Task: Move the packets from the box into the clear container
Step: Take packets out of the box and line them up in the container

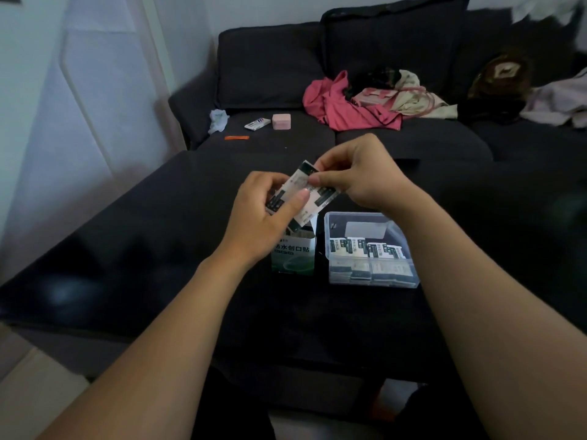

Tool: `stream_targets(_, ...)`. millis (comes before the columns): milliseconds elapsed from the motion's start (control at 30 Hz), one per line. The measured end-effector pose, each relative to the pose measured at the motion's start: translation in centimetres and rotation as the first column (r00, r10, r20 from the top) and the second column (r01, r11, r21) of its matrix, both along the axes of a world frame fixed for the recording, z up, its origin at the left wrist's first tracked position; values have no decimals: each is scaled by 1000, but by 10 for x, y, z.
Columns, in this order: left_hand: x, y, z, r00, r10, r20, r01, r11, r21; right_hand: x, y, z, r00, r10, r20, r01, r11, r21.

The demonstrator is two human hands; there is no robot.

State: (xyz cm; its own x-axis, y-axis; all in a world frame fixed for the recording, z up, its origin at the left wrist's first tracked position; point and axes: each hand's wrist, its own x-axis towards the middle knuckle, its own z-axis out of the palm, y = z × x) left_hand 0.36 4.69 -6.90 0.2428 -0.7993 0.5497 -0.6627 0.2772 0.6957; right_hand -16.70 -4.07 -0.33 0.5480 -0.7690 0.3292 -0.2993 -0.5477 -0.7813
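Fingers [303, 196] of the left hand [263, 214] curl round a fanned bunch of white-and-dark plaster packets [301, 192], the thumb pressing on top; the right hand [359, 176] pinches the upper end of the same bunch between thumb and forefinger. Both hands hold the packets in the air, above the open top of the box and at about ten o'clock from the container.

Nearest the viewer, two bare forearms reach in from five and seven o'clock over a dark, glossy desk [158, 265]. Under the left hand stands the white-and-green plaster box [293, 257], upright, its top flap open, with printed characters across its front. Just beside it, at its three o'clock, sits the clear plastic container [371, 249], lid off or folded back, I cannot tell which. It holds a row of matching packets standing on edge at the near side, with more seen through the front wall.

Beyond the desk, at twelve o'clock, is a dark sofa [270, 68]. On its seat lie an orange strip [236, 137], a small white carton [257, 124], a pink case [281, 121] and a crumpled pale tissue [218, 119]. Farther right lie a pink garment [346, 106] heaped with a cream bag [409, 93], and a brown plush item [505, 74] at about one o'clock.
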Motion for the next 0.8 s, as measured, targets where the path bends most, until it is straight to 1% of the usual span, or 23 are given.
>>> stream_targets(33, -3, 2, 2, 999, -24, -34, 24, 1000, -6, -1, 1, 0, 1000, 17, 5, -17, 999, 29)
stream_targets(133, -14, 6, 7, 976, -129, -174, 145, 986, 82, -3, 5, -1, 997, 71, 34, -74, 992, 105)
stream_targets(233, -24, 9, 7, 907, -215, -363, 281, 949, 142, -4, 8, -4, 995, 63, 76, -75, 982, 171)
stream_targets(300, -31, 9, 8, 848, -199, -491, 307, 940, 149, -5, 9, -6, 995, 30, 100, -52, 973, 223)
stream_targets(367, -37, 8, 8, 805, -158, -571, 293, 944, 153, -7, 7, -8, 997, 9, 80, -30, 963, 269)
stream_targets(467, -42, 5, 9, 726, -114, -678, 281, 949, 142, -14, 5, -11, 999, 53, 3, -52, 943, 328)
stream_targets(533, -45, 3, 12, 651, -96, -753, 293, 947, 133, -18, 4, -12, 998, 64, 2, -61, 935, 349)
stream_targets(600, -48, 3, 14, 614, -80, -785, 314, 937, 150, -22, 3, -12, 998, 60, 24, -64, 928, 368)
stream_targets(800, -52, 3, 14, 634, -41, -772, 340, 912, 231, -38, -3, -14, 990, 77, 116, -126, 854, 505)
